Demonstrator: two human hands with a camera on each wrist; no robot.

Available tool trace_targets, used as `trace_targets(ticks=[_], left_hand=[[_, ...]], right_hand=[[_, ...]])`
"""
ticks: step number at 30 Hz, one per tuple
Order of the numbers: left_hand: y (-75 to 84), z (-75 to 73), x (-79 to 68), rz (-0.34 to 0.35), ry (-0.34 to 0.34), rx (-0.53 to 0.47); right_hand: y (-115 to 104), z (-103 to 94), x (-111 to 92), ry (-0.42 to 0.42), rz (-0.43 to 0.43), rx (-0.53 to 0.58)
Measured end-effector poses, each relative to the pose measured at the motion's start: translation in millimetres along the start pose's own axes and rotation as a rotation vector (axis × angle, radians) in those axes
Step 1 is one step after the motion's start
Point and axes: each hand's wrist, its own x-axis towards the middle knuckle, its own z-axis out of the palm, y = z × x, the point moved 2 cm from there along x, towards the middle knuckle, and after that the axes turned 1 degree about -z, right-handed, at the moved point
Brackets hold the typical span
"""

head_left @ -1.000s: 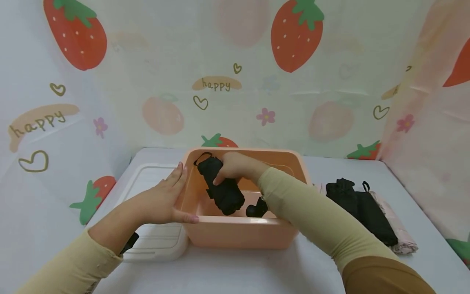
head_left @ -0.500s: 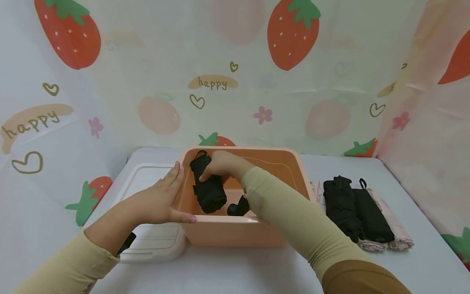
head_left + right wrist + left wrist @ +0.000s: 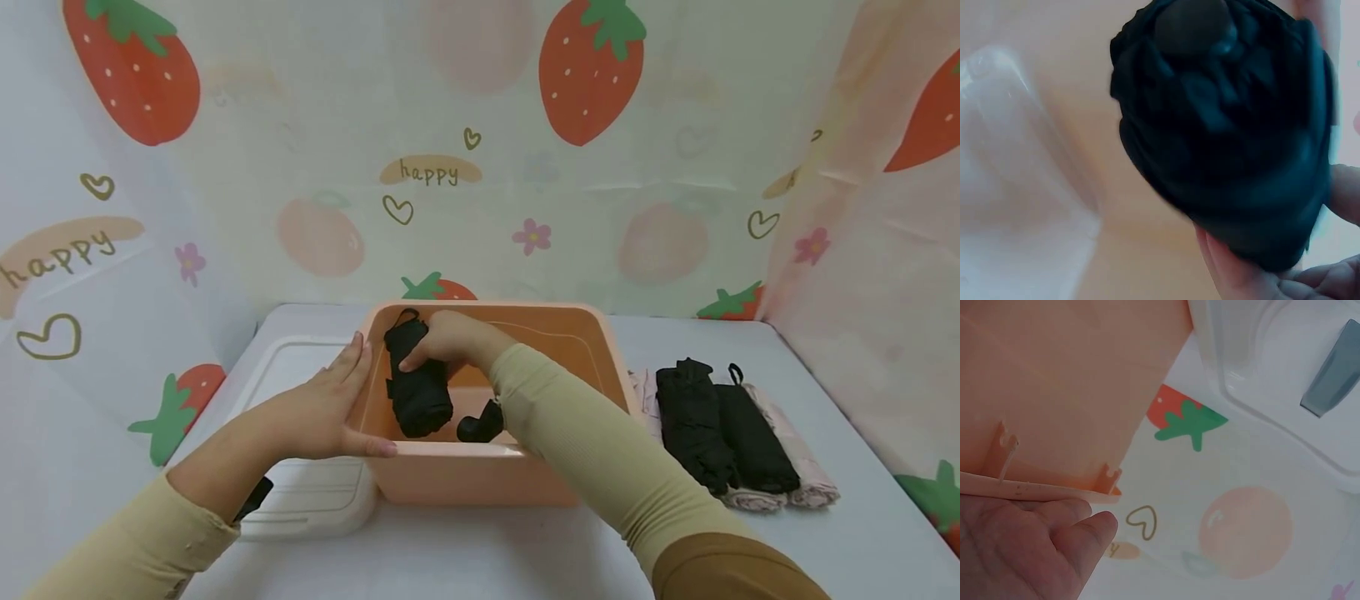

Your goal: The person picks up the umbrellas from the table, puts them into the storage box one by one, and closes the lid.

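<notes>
My right hand (image 3: 461, 337) grips a black folded umbrella (image 3: 420, 396) inside the peach plastic box (image 3: 480, 479). The umbrella lies along the box's left wall, its wrist loop toward the back. In the right wrist view, the rounded end of the umbrella (image 3: 1222, 125) fills much of the picture, with fingers and thumb around it. My left hand (image 3: 318, 412) rests on the box's left side, fingers straight along the rim and thumb on the front corner. The left wrist view shows this hand (image 3: 1029, 544) against the underside of the rim.
A white lid (image 3: 315, 500) lies left of the box, partly under my left arm. To the right are a rolled black bundle (image 3: 693, 425), a slim black pouch with a loop (image 3: 757, 437) and pale pink rolls (image 3: 813, 479). Printed cloth walls (image 3: 600, 192) enclose the table.
My right hand has carried the umbrella leftward inside the box to near its left wall. The left hand keeps its place on the rim. The head view has shifted slightly.
</notes>
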Motion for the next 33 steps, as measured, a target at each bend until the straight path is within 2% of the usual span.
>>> trace_targets(ticks=[3, 8, 11, 16, 33], left_hand=[[-0.1, -0.7, 0.1, 0.004, 0.005, 0.003], [0.9, -1.9, -0.1, 0.016, 0.016, 0.003], [1.5, -2.3, -0.7, 0.016, 0.017, -0.002], [2.5, -2.9, -1.5, 0.007, 0.011, -0.013], [1.9, -1.2, 0.6, -0.009, 0.002, -0.007]], right_hand=[[0.6, -1.2, -0.7, -0.052, -0.001, 0.061], [6.7, -4.5, -3.6, -0.167, 0.098, 0.153], [9.5, -6.5, -4.7, -0.200, 0.110, 0.181], [9.4, -9.9, -4.7, -0.200, 0.063, 0.204], [8.8, -18.2, -7.7, -0.178, 0.046, 0.253]])
